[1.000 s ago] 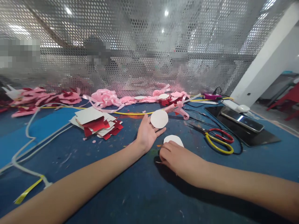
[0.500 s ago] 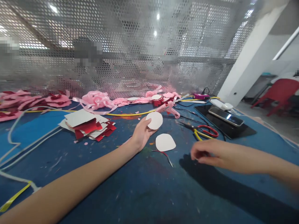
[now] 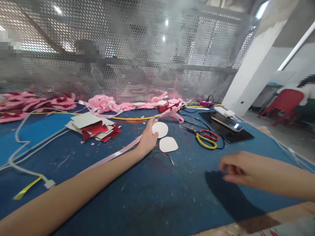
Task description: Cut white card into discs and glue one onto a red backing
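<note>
My left hand (image 3: 147, 139) reaches over the table, its thumb and fingers at the left edge of a round white card disc (image 3: 161, 129). A second white card piece (image 3: 168, 144), rounded with a flatter lower edge, lies just in front of it. Beneath that piece a thin red-and-silver strip (image 3: 169, 158) pokes out. A pink ribbon (image 3: 118, 153) runs beside my left forearm. Off to the right, my right hand (image 3: 235, 167) hovers above the table with curled fingers, smeared by motion; nothing can be made out in it.
Scissors with red and yellow handles (image 3: 207, 138) lie near a pink glue gun (image 3: 172, 114). A phone (image 3: 226, 122) rests on a black tablet (image 3: 246, 137). Red and white card squares (image 3: 94, 126) are stacked at left. Pink ribbon (image 3: 102, 103) and white cables (image 3: 29, 172) lie around.
The view has shifted. My left hand has brought the disc down closer to the second card piece, and its thumb is now at the disc's edge. My right hand has moved farther right.
</note>
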{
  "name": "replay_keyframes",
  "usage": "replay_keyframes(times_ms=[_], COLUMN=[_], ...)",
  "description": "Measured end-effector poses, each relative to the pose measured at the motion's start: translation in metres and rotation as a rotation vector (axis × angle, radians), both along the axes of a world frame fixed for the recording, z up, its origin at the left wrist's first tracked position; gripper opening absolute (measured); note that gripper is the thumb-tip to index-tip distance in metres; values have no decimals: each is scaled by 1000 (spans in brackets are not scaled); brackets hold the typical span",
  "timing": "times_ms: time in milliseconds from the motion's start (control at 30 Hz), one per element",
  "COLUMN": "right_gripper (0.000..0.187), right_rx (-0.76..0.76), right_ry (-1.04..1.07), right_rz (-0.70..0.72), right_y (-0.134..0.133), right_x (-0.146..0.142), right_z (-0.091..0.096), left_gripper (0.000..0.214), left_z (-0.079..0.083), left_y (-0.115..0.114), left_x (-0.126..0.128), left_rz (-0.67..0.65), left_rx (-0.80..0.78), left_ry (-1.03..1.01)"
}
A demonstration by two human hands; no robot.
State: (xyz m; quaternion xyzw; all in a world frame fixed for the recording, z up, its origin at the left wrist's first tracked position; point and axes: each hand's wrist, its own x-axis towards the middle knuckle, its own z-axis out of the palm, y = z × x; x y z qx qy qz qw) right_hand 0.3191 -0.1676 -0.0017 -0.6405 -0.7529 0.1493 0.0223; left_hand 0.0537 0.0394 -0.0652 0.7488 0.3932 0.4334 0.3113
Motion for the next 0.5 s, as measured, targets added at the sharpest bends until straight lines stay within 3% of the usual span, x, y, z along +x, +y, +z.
replay_keyframes(times_ms=[133, 267, 400, 500], right_gripper=[27, 22, 18, 15], right_rx=[91, 107, 52, -34], right_ry=[-29, -76, -68, -91], right_rz=[-19, 101, 169, 138], right_y=[66, 93, 85, 55], right_x=[-80, -123, -103, -49], right_z=[-2, -18, -8, 6], left_gripper=[65, 62, 42, 22], left_z=[4, 6, 9, 12], left_y=[-9, -14, -17, -22], left_x=[-1, -6, -8, -5], left_rz=[10, 39, 136, -4], left_rx=[166, 276, 370, 470], left_ry=[116, 213, 317, 380])
